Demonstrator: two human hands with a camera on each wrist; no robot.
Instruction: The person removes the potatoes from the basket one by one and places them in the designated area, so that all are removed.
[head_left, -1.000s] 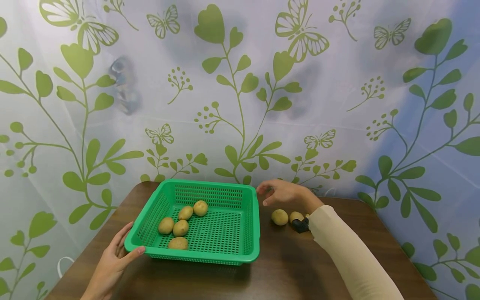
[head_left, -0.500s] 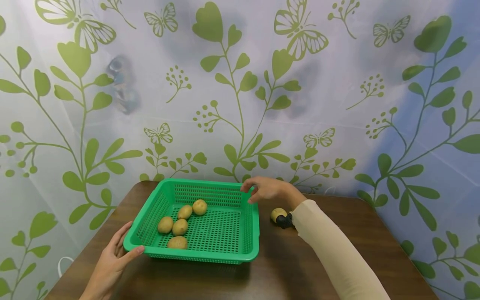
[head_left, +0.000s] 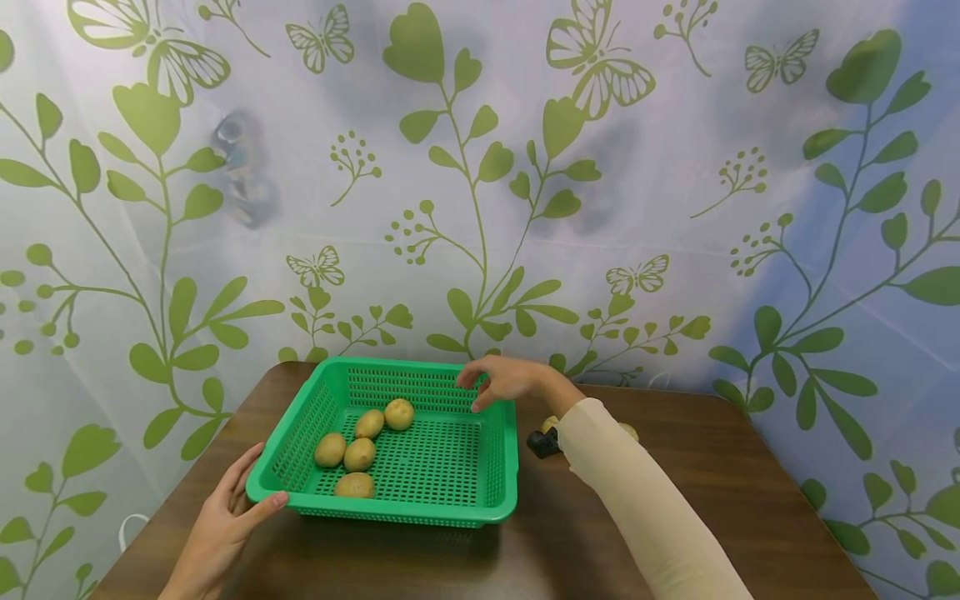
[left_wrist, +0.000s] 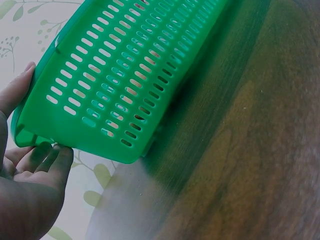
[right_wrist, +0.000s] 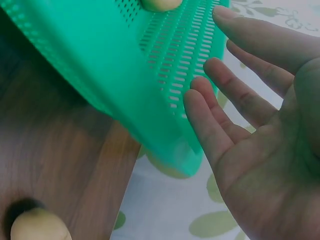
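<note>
At its near left corner, my left hand holds a green plastic basket, thumb on the rim and fingers around the outside. In the left wrist view, the fingertips curl under the rim of the basket. Several potatoes lie on the basket's left half. Over the far right corner hovers my right hand, with nothing in it. Its fingers look spread and relaxed in the right wrist view, where the hand is beside the basket's rim.
Potatoes on the brown table are partly hidden behind the right sleeve; one potato shows past it. A black object is by that wrist. A patterned curtain hangs behind the table.
My right hand has moved left, from beyond the basket's right side to above its far right corner. The sleeve now covers more of the table potatoes. The left hand keeps its hold.
</note>
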